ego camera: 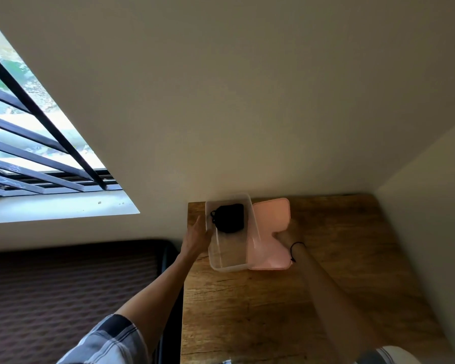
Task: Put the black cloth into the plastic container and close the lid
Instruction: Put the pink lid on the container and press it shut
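A clear plastic container (pixel 230 262) stands open on the wooden table (pixel 286 306), near its far left corner. The black cloth (pixel 230 218) lies bunched inside it, at the far end. My left hand (pixel 196 239) rests flat against the container's left wall, fingers stretched out. The pink lid (pixel 272 216) lies flat on the table, touching the container's right side. My right hand (pixel 283 236) is on the lid's right part, fingers over its surface; whether they grip it is unclear. A black band circles that wrist.
The table stands in a corner, with walls behind and to the right. A dark patterned mattress (pixel 63 285) lies to the left, below a barred window (pixel 37 143). The near half of the table shows bare wood.
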